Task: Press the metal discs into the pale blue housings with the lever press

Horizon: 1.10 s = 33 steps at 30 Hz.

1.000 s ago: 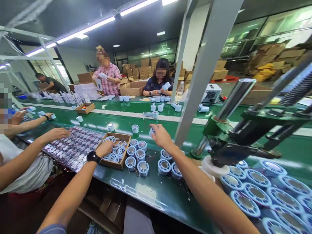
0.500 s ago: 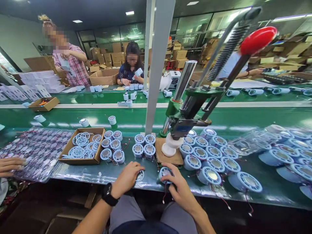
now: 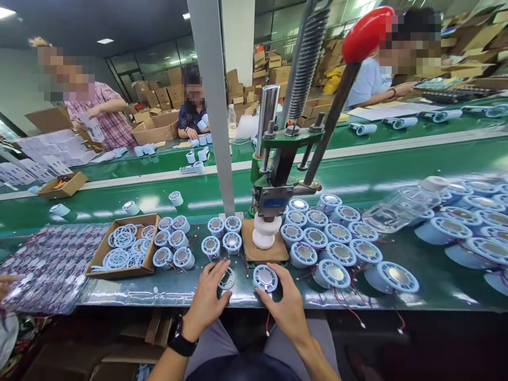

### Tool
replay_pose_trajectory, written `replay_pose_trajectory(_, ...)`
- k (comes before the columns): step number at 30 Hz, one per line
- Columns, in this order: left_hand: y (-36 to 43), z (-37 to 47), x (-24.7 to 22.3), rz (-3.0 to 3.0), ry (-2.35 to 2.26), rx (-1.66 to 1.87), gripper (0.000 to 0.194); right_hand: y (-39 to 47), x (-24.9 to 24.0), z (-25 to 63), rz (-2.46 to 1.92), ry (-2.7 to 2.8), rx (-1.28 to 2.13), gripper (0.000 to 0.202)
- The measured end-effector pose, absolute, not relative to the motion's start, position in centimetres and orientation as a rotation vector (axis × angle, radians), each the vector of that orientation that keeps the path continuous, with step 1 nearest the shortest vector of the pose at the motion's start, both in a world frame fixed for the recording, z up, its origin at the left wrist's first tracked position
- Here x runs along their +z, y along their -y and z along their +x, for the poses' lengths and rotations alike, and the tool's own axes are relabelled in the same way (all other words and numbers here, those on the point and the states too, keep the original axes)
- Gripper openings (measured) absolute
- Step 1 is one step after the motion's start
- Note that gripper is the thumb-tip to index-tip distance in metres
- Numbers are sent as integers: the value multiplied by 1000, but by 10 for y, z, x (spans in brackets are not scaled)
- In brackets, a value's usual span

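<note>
My right hand (image 3: 286,302) has its thumb and fingers around a light blue round housing (image 3: 265,278) with a silver disc on top; a thin red wire with a white plug hangs from it over the table edge. To the left, my left hand (image 3: 208,292) rests with fingers stretched out at the side of a light blue ring (image 3: 227,279) lying on the table, its fingertips over the rim. Just behind the right hand's housing stands a hand press (image 3: 273,198) with a red lever knob (image 3: 367,34) and a white pressing head (image 3: 265,233) above a brown board (image 3: 248,253).
A cardboard box (image 3: 148,264) of light blue rings stands left, beside bagged parts (image 3: 51,259). Several wired housings (image 3: 337,251) crowd the right, near a clear plastic bottle (image 3: 400,209). Behind runs a green conveyor (image 3: 186,182); co-workers stand or sit beyond.
The view has swung to the right. My right hand's fingers have moved from over the housing's top to its side. My left fingers have straightened beside the ring.
</note>
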<state>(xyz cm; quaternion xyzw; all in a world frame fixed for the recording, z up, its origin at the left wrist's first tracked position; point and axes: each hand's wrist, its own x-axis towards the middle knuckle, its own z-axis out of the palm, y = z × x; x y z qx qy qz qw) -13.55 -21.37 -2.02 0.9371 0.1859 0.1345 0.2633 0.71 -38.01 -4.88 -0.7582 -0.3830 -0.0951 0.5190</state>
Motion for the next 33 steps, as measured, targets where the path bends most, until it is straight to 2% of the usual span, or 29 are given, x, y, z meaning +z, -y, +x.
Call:
replay_pose_trajectory(2,213,-134,-21,2533,-497,378,70,389,-48,8,-1819,916,-219,40)
replay_pose_trajectory(7,212,-131,-22,2337,-626,482,55,404,-46,-5,-1812,959,-157,42)
replay_pose_trajectory(10,212,-133,-8,2046,-552,438,69,393,-46,-22,-1772,1028,-40,43)
replay_pose_trajectory(13,215,-137,14,2038,-425,344,79,370,-47,-34,-1718,1049,51,44)
replay_pose_trajectory(18,224,-137,32,2292,-375,265,74,345,-52,-39,-1654,1057,34,52)
replay_pose_trajectory(22,228,-134,27,2275,-454,285,75,344,-63,-40,-1711,1064,-19,55)
replay_pose_trajectory(27,235,-133,12,2178,-534,360,72,344,-70,-42,-1723,1098,-87,71)
replay_pose_trajectory(33,246,-139,-19,2115,-472,398,60,343,-64,-40,-1732,1240,-74,64)
